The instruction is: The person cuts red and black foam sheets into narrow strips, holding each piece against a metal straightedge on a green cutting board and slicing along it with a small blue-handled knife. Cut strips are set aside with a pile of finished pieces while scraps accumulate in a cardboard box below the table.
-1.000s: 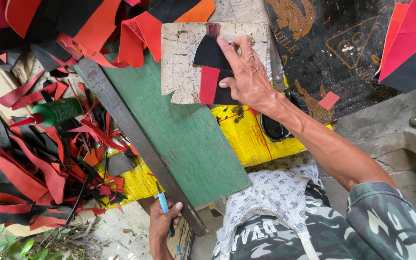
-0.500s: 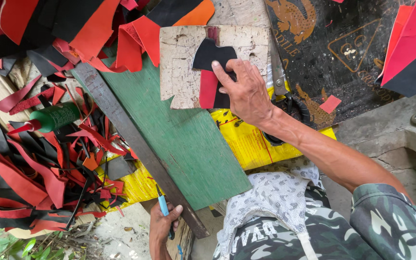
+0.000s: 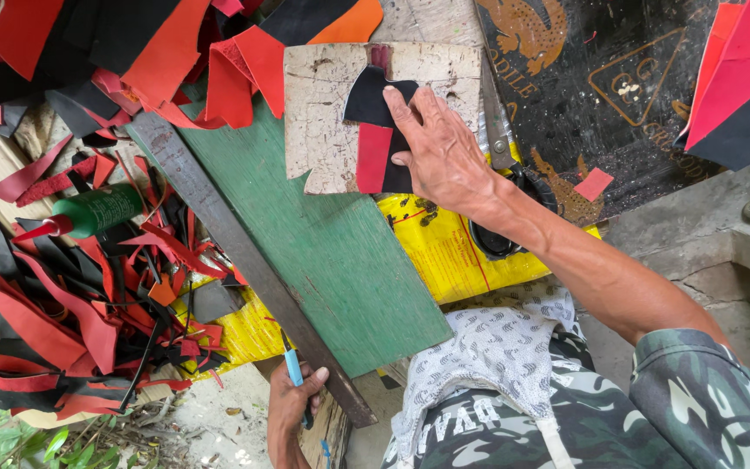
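- Black-and-red leather piece (image 3: 375, 139) is laid on a cracked pale block (image 3: 327, 113), at the far end of the green board (image 3: 323, 260) on the desk.
- Step in hand, judged: piece is being flattened/positioned on the block. To be done well: piece kept flat w/ even palm pressure, edges squared to the block, no wrinkle left under the fingers.
- Right hand (image 3: 440, 152): spread flat, fingers extended, pressed down on the piece's right part; nothing pinched.
- Left hand (image 3: 292, 404): curled shut round a blue-handled tool (image 3: 293, 369), prob. a knife or pen, can't be told; held low by the near end of the metal bar (image 3: 245, 260), well apart from the piece.
- Blade/tip is best kept pointed away from the pressing hand.
- Nearby: red & black scrap strips (image 3: 54, 321), green bottle (image 3: 101, 208) left of the bar.
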The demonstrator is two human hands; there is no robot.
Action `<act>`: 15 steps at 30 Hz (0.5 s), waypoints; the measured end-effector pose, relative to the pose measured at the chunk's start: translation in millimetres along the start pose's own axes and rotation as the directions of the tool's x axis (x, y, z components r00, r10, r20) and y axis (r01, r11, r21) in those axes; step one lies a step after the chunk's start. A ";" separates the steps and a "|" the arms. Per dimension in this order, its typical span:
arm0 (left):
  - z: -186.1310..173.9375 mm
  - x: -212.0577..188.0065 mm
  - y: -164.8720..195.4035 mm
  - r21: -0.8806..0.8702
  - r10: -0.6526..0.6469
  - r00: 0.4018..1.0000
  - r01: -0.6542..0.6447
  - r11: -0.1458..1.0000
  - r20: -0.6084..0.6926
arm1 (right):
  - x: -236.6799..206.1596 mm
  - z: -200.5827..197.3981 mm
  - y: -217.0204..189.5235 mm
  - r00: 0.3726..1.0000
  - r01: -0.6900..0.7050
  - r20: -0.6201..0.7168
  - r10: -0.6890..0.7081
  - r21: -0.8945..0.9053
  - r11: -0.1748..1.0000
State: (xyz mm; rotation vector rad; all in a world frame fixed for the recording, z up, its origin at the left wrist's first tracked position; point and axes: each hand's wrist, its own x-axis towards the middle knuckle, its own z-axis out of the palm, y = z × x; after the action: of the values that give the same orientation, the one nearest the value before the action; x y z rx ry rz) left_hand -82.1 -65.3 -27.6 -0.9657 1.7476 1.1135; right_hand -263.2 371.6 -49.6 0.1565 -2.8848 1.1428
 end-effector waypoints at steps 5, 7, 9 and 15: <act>0.3 -0.1 -0.7 0.043 0.004 1.000 -0.002 0.999 -0.027 | -1.2 -0.1 -1.1 0.999 0.042 -0.011 -0.042 0.006 0.999; 0.2 -0.6 -1.0 0.055 0.004 0.999 -0.002 0.998 -0.040 | -1.4 1.4 -2.8 1.000 0.031 0.005 -0.031 -0.025 0.999; 0.3 -1.2 -1.2 0.059 0.003 0.999 -0.001 0.998 -0.044 | -1.3 2.5 -4.5 0.999 -0.002 0.034 0.005 -0.083 0.997; 0.4 -2.0 0.5 0.044 0.028 0.999 -0.028 0.999 -0.021 | 2.1 -1.4 -0.4 1.000 -0.006 0.020 0.006 -0.001 1.000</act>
State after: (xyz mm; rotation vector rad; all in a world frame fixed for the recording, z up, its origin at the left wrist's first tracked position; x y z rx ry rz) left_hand -81.8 -64.4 -25.7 -0.9320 1.8004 1.0814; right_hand -265.2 372.0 -48.2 0.1605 -2.9053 1.1483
